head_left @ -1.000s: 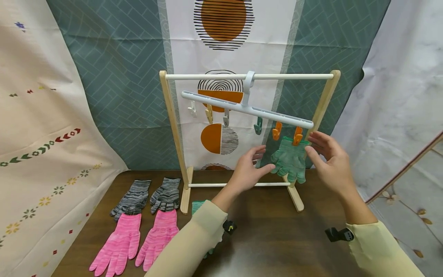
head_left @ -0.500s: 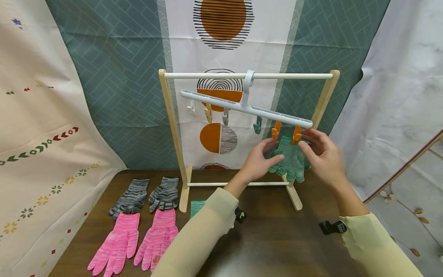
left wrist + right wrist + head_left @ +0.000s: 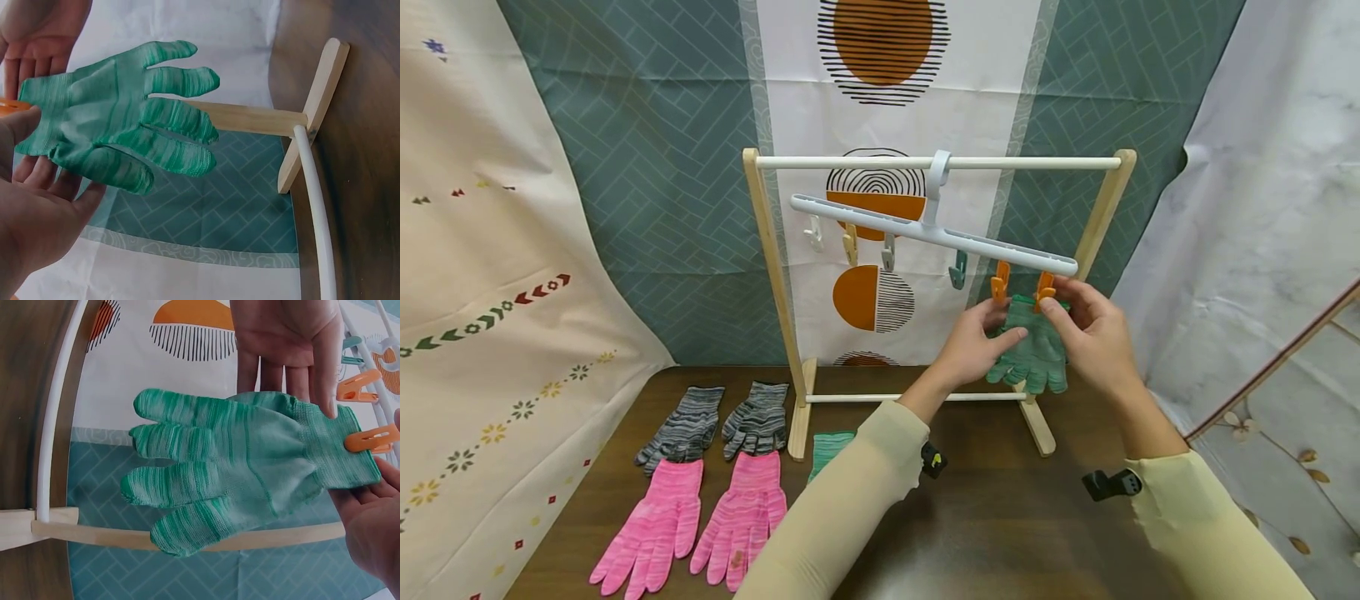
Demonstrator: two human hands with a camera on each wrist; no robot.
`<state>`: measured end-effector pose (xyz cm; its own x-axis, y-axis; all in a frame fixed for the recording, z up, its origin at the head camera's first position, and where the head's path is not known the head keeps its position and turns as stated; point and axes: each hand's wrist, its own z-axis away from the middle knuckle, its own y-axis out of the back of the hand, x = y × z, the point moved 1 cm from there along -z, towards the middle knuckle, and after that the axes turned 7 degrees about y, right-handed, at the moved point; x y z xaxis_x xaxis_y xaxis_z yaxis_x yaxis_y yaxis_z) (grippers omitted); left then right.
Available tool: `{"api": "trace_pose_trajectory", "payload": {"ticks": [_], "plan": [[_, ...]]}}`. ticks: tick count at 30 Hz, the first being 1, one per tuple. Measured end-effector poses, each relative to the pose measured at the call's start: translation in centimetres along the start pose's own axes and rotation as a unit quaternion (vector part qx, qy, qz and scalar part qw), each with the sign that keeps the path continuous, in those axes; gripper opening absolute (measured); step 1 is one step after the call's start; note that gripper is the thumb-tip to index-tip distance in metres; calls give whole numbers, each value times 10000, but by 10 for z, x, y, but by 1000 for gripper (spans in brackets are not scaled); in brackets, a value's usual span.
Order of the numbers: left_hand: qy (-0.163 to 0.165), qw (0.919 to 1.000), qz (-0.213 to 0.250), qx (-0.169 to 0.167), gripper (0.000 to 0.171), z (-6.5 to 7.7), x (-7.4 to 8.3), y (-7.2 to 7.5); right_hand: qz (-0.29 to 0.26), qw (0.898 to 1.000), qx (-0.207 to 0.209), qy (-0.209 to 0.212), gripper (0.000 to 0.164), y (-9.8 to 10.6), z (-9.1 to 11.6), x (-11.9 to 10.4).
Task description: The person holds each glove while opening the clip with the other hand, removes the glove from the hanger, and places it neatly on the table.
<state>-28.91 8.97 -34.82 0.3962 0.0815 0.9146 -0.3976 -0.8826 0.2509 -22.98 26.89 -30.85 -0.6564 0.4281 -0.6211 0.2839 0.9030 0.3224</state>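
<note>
A green striped knit glove (image 3: 1033, 354) hangs fingers down, its cuff in an orange clothespin (image 3: 1045, 287) at the right end of the pale hanger (image 3: 932, 236). My left hand (image 3: 972, 346) holds the glove's left edge; in the right wrist view its thumb (image 3: 328, 394) lies on the cuff and its fingers go behind. My right hand (image 3: 1093, 337) is at the cuff's right corner, pinching the clothespin with its thumb in front. The right wrist view shows that hand's fingers (image 3: 356, 503) partly hidden behind the cuff.
The hanger hooks over a wooden rack's (image 3: 1105, 208) white rod, tilted down to the right. More clothespins hang along it, a second orange clip (image 3: 1000, 282) nearest. Two pink gloves (image 3: 651, 525), two grey gloves (image 3: 688, 425) and another green one (image 3: 829, 450) lie on the table (image 3: 985, 517).
My left hand has moved right and up onto the glove. My right hand has moved left from beside the glove to the clothespin and cuff.
</note>
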Motion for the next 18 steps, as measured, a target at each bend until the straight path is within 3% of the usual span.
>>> {"api": "trace_pose_trajectory", "payload": {"ticks": [9,18], "plan": [[-25,9996,198,-200,46,4,3,-4,-127,9999,48,43,38,-3,-1,-4],[70,9981,549,-256,35,9,2,-6,-757,9968,264,19,33,-7,-2,-5]]}}
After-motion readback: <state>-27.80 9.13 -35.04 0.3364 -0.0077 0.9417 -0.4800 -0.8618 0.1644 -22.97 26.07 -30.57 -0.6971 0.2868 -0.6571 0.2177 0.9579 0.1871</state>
